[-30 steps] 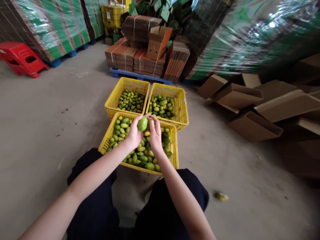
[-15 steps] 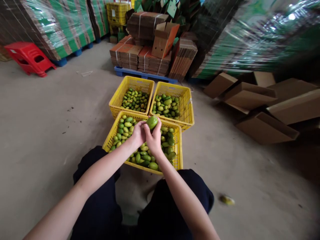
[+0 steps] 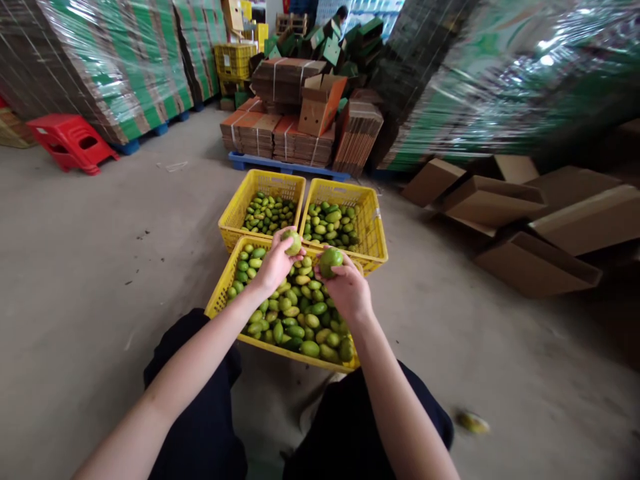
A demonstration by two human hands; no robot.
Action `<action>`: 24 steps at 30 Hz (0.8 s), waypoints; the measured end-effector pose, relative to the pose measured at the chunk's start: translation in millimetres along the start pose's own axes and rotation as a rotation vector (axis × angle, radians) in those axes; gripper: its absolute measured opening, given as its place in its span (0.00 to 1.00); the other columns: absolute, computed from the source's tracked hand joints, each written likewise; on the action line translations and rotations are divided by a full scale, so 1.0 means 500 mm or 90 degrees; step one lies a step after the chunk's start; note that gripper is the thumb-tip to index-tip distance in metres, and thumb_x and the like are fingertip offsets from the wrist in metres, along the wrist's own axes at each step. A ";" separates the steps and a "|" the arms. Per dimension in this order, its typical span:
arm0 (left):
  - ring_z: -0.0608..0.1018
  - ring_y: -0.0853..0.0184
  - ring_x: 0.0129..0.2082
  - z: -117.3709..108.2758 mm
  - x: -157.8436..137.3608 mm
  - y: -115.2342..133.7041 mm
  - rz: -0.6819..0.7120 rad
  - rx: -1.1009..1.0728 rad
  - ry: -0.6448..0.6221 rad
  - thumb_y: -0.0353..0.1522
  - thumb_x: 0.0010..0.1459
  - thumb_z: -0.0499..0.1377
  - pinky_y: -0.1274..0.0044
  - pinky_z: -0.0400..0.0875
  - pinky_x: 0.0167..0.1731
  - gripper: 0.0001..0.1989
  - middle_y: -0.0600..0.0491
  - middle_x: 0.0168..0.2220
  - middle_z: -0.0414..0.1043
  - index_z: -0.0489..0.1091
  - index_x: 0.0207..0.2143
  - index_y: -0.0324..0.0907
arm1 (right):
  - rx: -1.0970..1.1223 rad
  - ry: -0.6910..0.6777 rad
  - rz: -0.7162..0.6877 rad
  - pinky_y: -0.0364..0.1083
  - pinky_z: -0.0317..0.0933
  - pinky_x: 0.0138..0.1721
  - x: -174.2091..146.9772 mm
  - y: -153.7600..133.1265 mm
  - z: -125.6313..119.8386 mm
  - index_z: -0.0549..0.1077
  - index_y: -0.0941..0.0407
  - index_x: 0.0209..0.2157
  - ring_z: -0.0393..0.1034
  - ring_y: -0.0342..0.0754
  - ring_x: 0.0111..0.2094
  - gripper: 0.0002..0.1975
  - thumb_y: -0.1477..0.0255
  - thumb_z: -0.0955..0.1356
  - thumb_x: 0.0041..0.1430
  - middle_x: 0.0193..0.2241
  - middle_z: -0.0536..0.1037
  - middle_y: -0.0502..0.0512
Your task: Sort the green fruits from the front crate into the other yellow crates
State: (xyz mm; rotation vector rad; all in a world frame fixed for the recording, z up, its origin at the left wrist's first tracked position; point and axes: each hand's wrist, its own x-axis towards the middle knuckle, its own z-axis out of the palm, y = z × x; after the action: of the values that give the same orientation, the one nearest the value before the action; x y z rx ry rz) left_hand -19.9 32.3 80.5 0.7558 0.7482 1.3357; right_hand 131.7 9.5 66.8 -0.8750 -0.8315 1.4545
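My left hand (image 3: 274, 268) is closed around a yellowish-green oval fruit (image 3: 292, 242), its thumb side up. To the right, my right hand (image 3: 352, 291) grips a rounder, glossier green fruit (image 3: 331, 263). Both hands are raised a little apart over the front yellow crate (image 3: 295, 355), between my knees. Many small green and yellow-green fruits (image 3: 309, 321) fill much of that crate. The kind of fruit is not certain; they resemble small green mangoes.
Behind stand a left yellow crate (image 3: 235, 217) and a right yellow crate (image 3: 375, 230), both holding similar fruit. Flattened cartons (image 3: 253, 131) sit on a blue pallet (image 3: 260, 163). Open cardboard boxes (image 3: 537, 263) lie right, a red stool (image 3: 75, 143) left. One fruit (image 3: 473, 422) lies on the floor.
My hands were together around one green fruit; now they are apart, each with a fruit. The right hand has moved right and nearer me. The view has tilted up slightly.
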 end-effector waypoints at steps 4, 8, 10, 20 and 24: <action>0.74 0.64 0.46 -0.019 0.001 -0.009 0.262 0.358 -0.006 0.35 0.54 0.66 0.73 0.69 0.49 0.17 0.50 0.44 0.70 0.69 0.45 0.44 | -0.289 0.001 -0.182 0.53 0.68 0.45 -0.006 0.006 -0.006 0.71 0.50 0.48 0.71 0.51 0.42 0.21 0.71 0.70 0.49 0.43 0.77 0.53; 0.75 0.61 0.46 -0.026 -0.004 -0.002 0.500 0.579 -0.055 0.37 0.54 0.67 0.68 0.69 0.50 0.15 0.48 0.43 0.74 0.72 0.43 0.44 | -0.617 0.114 -0.547 0.58 0.65 0.52 -0.010 0.017 -0.016 0.70 0.50 0.50 0.69 0.54 0.51 0.18 0.76 0.67 0.57 0.48 0.73 0.58; 0.77 0.61 0.46 -0.023 -0.009 0.003 0.554 0.622 -0.077 0.37 0.54 0.67 0.67 0.68 0.51 0.14 0.49 0.43 0.76 0.74 0.43 0.45 | -0.697 0.123 -0.657 0.58 0.65 0.53 -0.012 0.022 -0.015 0.69 0.48 0.52 0.69 0.54 0.50 0.21 0.78 0.66 0.58 0.47 0.74 0.58; 0.77 0.61 0.50 -0.015 -0.015 -0.008 0.443 0.416 -0.104 0.35 0.49 0.70 0.69 0.69 0.54 0.15 0.47 0.45 0.76 0.76 0.41 0.44 | -0.701 0.168 -0.728 0.57 0.67 0.52 -0.024 0.025 0.003 0.67 0.46 0.56 0.68 0.54 0.52 0.24 0.79 0.66 0.61 0.50 0.71 0.58; 0.78 0.64 0.46 -0.001 -0.028 -0.004 0.305 0.322 -0.084 0.33 0.45 0.72 0.77 0.74 0.44 0.18 0.49 0.44 0.77 0.76 0.40 0.44 | -0.504 0.138 -0.601 0.56 0.66 0.54 -0.022 0.021 0.006 0.71 0.47 0.50 0.69 0.53 0.52 0.19 0.75 0.70 0.57 0.49 0.72 0.56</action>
State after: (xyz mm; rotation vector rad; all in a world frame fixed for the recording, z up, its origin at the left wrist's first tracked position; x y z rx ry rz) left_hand -20.6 18.0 79.1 1.4837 0.8419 1.5155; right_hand 124.5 -1.9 59.5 -0.9710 -1.4255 0.1746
